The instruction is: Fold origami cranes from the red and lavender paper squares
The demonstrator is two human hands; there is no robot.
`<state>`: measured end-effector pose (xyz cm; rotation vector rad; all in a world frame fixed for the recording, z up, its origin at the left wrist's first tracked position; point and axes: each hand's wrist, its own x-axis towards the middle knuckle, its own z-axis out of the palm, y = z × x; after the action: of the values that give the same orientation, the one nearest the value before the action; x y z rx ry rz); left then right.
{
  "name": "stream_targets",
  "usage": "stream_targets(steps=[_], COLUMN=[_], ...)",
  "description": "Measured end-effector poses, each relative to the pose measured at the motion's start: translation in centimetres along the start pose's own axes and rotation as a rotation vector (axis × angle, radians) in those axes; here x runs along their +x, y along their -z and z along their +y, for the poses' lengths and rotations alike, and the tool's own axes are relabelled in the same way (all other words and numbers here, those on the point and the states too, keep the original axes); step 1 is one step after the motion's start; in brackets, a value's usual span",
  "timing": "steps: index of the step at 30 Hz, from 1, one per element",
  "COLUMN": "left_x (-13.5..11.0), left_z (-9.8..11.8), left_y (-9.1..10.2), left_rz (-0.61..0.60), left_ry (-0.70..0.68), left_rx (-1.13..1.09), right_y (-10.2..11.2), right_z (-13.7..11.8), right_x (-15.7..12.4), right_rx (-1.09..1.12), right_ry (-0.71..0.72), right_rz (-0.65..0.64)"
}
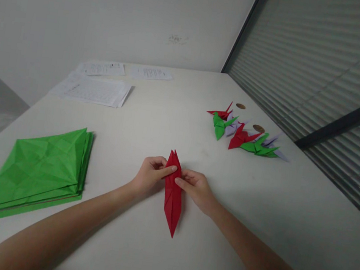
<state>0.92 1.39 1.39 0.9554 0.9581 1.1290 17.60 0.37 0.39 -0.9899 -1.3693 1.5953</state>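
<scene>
Red paper (173, 200), 3 o'clock of green stack (42, 163): L hand (150, 176) pinching its 11 o'clock edge, R hand (198, 189) its 1 o'clock. Prob. v. light, semi-stiff, tears easily; hold flat sides, not tips.

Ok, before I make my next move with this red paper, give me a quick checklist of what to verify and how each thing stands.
1. Left hand on the red folded paper: ok, thumb on top.
2. Right hand on it too: ok, thumb on top from the other side.
3. Underside of the paper neat: cannot tell, it is hidden.
4. Green paper stack apart from both hands: ok, it lies off to the left.
5. Stack edges lined up: not ok, a lower sheet juts out at the near corner.
6. Folded paper birds apart from both hands: ok, they sit farther off, to the right.
</scene>
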Motion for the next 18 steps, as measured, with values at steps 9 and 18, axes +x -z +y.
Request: stream_targets(steps=[9, 18], left_x=[-0.13, -0.57], left_z=[0.05, 0.35], left_y=[0.04, -0.2], left_rz=[-0.056, 0.049], left_ry=[0.047, -0.234], left_rx=[-0.016, 0.211], right_y=[0.28, 0.06], right_z=[0.25, 0.17], right_x=[-0.48, -0.92], right_rx=[-0.165, -0.125], right_ry=[-0.082, -0.182], right_rz=[-0.139, -0.199])
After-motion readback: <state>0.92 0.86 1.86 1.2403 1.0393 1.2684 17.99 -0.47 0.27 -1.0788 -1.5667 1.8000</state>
